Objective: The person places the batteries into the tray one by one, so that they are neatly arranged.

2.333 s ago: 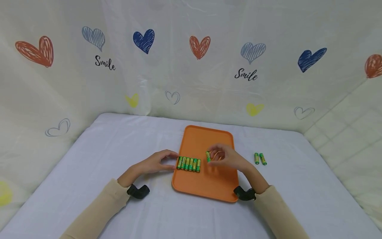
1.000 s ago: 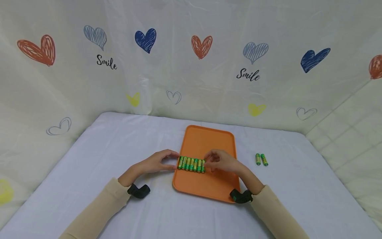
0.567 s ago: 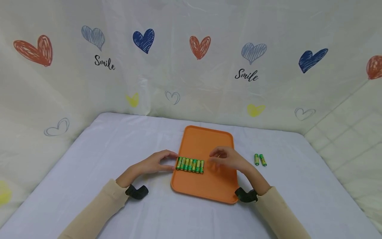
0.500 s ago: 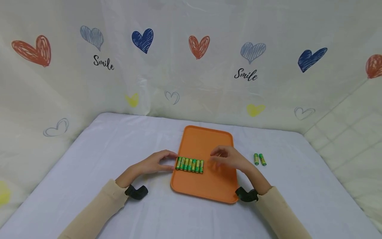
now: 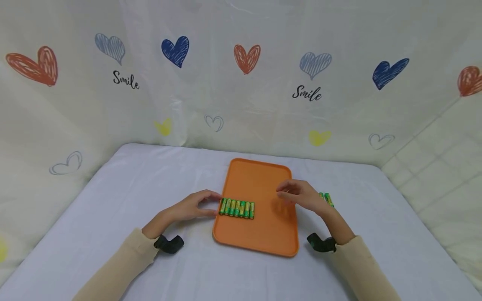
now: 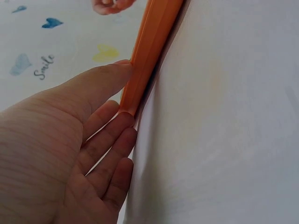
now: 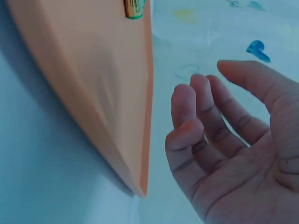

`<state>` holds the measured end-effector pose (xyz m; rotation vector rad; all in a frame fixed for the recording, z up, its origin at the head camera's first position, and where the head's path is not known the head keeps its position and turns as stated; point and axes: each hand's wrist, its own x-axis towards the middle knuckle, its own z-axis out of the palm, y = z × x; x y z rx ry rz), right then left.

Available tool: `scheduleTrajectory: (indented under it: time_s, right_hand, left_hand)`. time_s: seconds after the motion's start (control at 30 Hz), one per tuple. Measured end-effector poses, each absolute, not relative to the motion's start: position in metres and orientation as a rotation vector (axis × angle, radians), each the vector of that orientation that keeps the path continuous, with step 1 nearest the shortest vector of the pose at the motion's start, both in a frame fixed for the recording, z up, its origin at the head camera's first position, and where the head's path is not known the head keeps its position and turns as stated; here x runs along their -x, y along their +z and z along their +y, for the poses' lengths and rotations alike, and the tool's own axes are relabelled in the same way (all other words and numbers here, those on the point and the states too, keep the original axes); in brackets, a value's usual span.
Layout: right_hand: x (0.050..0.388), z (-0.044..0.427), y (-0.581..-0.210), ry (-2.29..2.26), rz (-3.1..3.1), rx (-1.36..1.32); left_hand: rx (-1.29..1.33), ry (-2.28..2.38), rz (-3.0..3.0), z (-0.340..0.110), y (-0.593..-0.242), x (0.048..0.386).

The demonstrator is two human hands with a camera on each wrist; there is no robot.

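Note:
A row of several green-and-yellow batteries (image 5: 236, 208) lies side by side on the orange tray (image 5: 260, 177), starting at its left edge. My left hand (image 5: 190, 207) rests at that edge; in the left wrist view its thumb and fingertips touch the tray's rim (image 6: 154, 42) without curling round it. Above the tray's right side hovers my right hand (image 5: 303, 195), fingers loosely bent and holding nothing. The right wrist view shows this empty hand (image 7: 233, 140) apart from the tray (image 7: 93, 70), with one battery end (image 7: 134, 8) visible at the top.
Two more batteries (image 5: 329, 200) lie on the white tablecloth (image 5: 361, 217) right of the tray, partly hidden behind my right hand. A pale curtain (image 5: 211, 92) printed with hearts and "Smile" hangs behind the table. Each wrist wears a black mount (image 5: 168, 244).
My right hand has set a battery at the right end of the row, let go, and moved right toward the two loose batteries. The left hand has stayed by the tray's edge.

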<state>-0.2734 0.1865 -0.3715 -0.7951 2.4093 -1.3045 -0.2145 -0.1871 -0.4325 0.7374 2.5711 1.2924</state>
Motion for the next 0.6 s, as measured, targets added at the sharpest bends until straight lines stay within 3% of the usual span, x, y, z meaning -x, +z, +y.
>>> scheduleTrajectory:
  time_s: [0.3,0.6]
  right_hand:
    - [0.276,0.215,-0.368,-1.289,2.372,0.960]
    - [0.277,0.244,-0.370,-1.313,2.439,0.847]
  left_hand:
    - [-0.743,1.288,2.575,-0.188,-0.431,0.213]
    - [-0.753,1.290,2.571,-0.188,-0.432,0.214]
